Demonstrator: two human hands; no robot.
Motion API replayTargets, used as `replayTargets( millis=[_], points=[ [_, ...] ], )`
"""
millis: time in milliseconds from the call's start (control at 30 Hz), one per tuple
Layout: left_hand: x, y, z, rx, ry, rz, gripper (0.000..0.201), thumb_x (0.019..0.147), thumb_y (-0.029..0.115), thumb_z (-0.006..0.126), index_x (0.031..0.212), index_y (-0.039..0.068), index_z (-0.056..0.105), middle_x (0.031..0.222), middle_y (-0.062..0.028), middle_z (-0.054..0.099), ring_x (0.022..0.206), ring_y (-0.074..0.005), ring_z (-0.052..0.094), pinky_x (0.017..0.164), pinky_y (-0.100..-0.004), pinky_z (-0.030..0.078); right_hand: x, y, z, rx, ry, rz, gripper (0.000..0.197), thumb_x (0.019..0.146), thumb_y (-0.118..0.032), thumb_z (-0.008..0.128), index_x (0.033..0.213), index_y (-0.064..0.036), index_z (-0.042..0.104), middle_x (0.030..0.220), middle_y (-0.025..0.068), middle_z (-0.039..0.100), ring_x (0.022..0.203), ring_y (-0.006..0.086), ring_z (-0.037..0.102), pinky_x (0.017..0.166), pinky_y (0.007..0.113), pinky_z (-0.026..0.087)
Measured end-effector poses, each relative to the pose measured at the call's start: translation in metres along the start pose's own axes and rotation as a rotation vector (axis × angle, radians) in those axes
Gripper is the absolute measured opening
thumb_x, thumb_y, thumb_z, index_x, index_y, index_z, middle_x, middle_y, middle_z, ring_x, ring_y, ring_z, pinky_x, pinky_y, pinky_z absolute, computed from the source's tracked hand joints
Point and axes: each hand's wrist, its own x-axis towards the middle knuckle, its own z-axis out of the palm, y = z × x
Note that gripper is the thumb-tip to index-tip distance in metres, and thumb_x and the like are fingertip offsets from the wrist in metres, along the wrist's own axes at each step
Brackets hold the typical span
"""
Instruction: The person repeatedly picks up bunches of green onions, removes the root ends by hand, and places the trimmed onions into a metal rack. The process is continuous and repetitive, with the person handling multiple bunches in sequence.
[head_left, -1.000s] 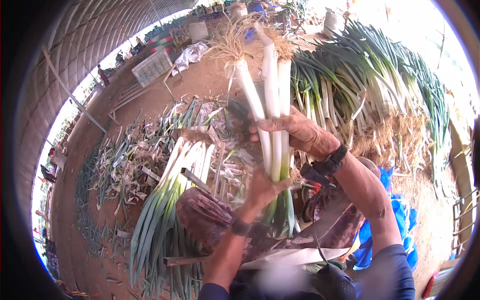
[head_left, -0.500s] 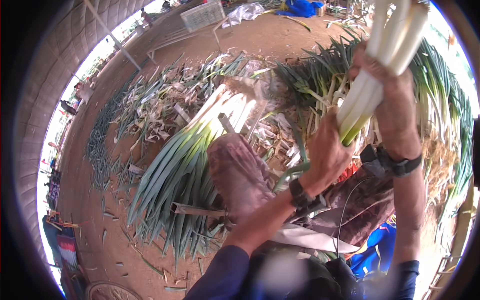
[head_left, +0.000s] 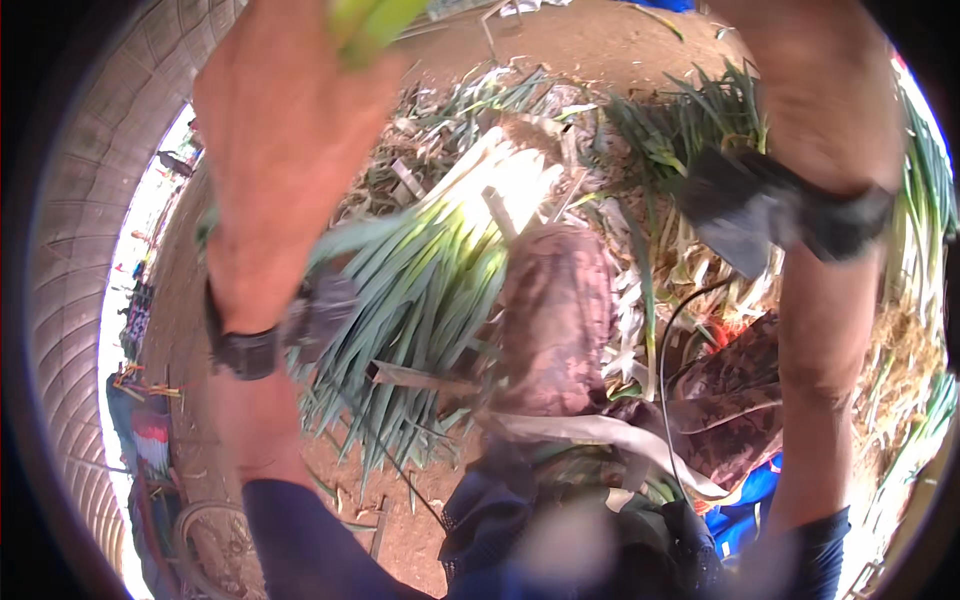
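My left hand is large and blurred at the upper left, its fingers closed round a bright green leek leaf piece that the top edge cuts off. My right arm reaches up at the upper right; the fingers and anything in them lie beyond the top edge. Black bands with dark boxy attachments circle both arms. Between my arms, a big bundle of leeks rests on a low metal frame, white ends away from me and green tops toward me, left of my camouflage-clad knee.
More leeks lie behind my right arm, with others at the right rim. Peeled leaf scraps cover the brown dirt floor. A thin black cable curves beside my lap. Blue material lies at the lower right.
My left hand has swung left and up, away from my right, with green leaf in it. My right hand has risen out at the top, and the held white leeks no longer show.
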Motion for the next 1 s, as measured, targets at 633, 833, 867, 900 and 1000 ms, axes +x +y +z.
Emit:
replayTargets(
  millis=[633,833,867,900,1000],
  points=[
    [-0.355,-0.057,0.325,-0.245,-1.052,-0.218,0.073,0.081,0.017,0.076,0.143,-0.001,0.043,0.127,-0.0260,0.059,0.122,-0.0478,0.057,0.098,-0.0553,0.050,-0.340,0.368,0.212,0.178,0.144,1.359,0.032,0.084,-0.022,0.071,0.111,-0.0045,0.076,0.091,0.0147,0.077,0.083,0.0247,0.074,0.076,0.039,0.057],
    [-0.451,-0.038,0.402,0.319,-0.969,0.227,0.084,0.085,0.058,0.068,0.144,0.001,0.054,0.166,-0.0217,0.029,0.157,-0.0429,0.021,0.121,-0.0628,0.024,-0.324,0.411,0.076,-0.505,0.574,1.398,0.039,0.091,-0.030,0.073,0.111,0.0016,0.066,0.098,0.0236,0.071,0.089,0.0432,0.070,0.080,0.051,0.056],
    [-0.445,-0.040,0.395,0.192,-1.076,0.110,0.083,0.085,0.057,0.067,0.144,0.001,0.054,0.167,-0.0218,0.026,0.157,-0.0424,0.020,0.121,-0.0629,0.023,-0.325,0.419,0.043,-0.702,0.640,1.419,0.041,0.091,-0.029,0.073,0.116,0.0023,0.064,0.102,0.0234,0.070,0.095,0.0429,0.069,0.083,0.051,0.055],
    [-0.434,-0.041,0.385,0.077,-1.260,-0.020,0.080,0.084,0.049,0.070,0.144,-0.001,0.053,0.168,-0.0227,0.025,0.157,-0.0421,0.020,0.123,-0.0611,0.022,-0.327,0.425,0.012,-0.873,0.697,1.442,0.044,0.092,-0.029,0.072,0.121,0.0030,0.061,0.105,0.0233,0.069,0.100,0.0425,0.068,0.087,0.050,0.054],
    [-0.386,-0.039,0.348,-0.484,-1.191,-0.423,0.077,0.082,0.033,0.077,0.144,-0.004,0.051,0.167,-0.0225,0.024,0.155,-0.0417,0.024,0.125,-0.0548,0.021,-0.338,0.441,-0.048,-1.005,0.740,1.636,0.064,0.094,-0.052,0.064,0.126,0.0031,0.057,0.128,0.0234,0.063,0.126,0.0384,0.057,0.103,0.051,0.044]
  ],
)
